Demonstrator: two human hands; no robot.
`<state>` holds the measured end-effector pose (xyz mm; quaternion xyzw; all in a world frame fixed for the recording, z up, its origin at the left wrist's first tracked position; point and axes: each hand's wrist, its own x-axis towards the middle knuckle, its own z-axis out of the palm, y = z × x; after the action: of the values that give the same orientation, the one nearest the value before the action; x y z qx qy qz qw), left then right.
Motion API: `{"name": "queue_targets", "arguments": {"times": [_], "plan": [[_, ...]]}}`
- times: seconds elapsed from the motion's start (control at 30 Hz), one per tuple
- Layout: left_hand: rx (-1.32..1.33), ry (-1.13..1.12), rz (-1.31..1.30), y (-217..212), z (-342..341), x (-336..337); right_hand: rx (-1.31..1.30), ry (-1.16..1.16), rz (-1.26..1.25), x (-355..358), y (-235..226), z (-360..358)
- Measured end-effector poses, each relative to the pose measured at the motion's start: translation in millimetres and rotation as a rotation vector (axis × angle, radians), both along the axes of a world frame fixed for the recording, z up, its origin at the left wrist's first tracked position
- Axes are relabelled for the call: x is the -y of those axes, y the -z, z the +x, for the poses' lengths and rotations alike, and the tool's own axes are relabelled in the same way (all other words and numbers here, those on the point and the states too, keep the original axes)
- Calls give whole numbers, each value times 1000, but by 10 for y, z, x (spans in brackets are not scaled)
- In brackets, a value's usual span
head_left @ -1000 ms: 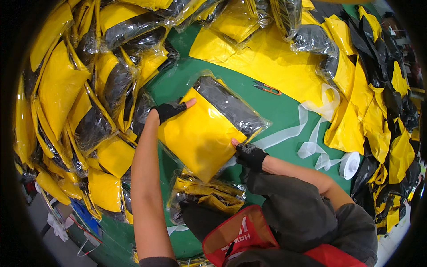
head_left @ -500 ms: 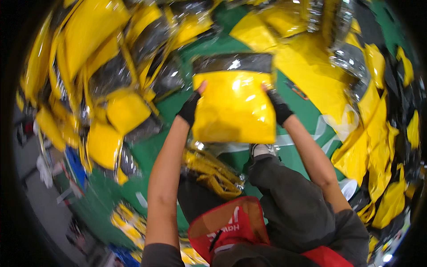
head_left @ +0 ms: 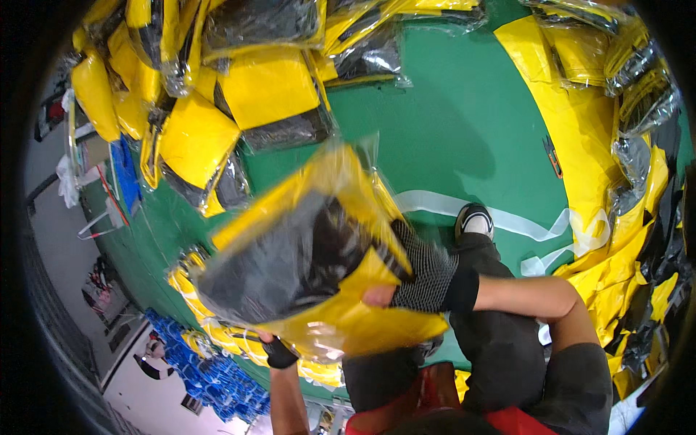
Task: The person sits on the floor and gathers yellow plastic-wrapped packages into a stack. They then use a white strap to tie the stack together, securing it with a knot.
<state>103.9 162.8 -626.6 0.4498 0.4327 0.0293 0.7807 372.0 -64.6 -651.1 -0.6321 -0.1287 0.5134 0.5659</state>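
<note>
Head | left hand (head_left: 281, 353) and right hand (head_left: 428, 272): both hands gripping tilted plastic-bagged packet (head_left: 293, 264) | white ribbon (head_left: 523, 228) beside shoe (head_left: 475, 220)

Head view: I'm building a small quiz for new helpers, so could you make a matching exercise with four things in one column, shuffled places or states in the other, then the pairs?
Things
1. Right hand
2. Snips
3. Ribbon
4. Blue pile

Places or states
A. Long and white, on the green floor
B. Gripping the wrapped package
C. Lower left of the view
D. At the yellow sheet's edge

Pairs: 1-B, 2-D, 3-A, 4-C
</note>
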Motion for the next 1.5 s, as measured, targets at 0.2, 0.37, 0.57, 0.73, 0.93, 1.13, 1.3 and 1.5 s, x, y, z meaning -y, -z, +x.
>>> {"name": "queue_targets", "arguments": {"times": [0.2, 0.37, 0.57, 0.73, 0.93, 1.13, 1.3, 1.5], "plan": [[-461, -160, -31, 924, -1101, 415, -78, -164, -275, 42, 632, -543], [-562, 9, -65, 1356, -1126, 459, 30, -129, -119, 154, 1085, -793], [-570, 167, 1, 1479, -962, 433, 34, -257, -14, 244, 1589, -865], [-550, 343, 70, 1700, -785, 473, -300, -297, -137, 232, 1811, -837], [-357, 1179, 399, 2072, -1251, -174, -223, -754, 56, -50, 1546, -164], [-685, 788, 1222, 1682, 395, -2608, 443, -345, -360, -1080, 1596, 1483], [-578, -254, 478, 1451, 1012, -3956, 34, 119, 1, -2346, 1964, 1282], [34, -127, 157, 1397, 844, -3294, -531, 343, 16, -2050, 1567, 1201]]}}
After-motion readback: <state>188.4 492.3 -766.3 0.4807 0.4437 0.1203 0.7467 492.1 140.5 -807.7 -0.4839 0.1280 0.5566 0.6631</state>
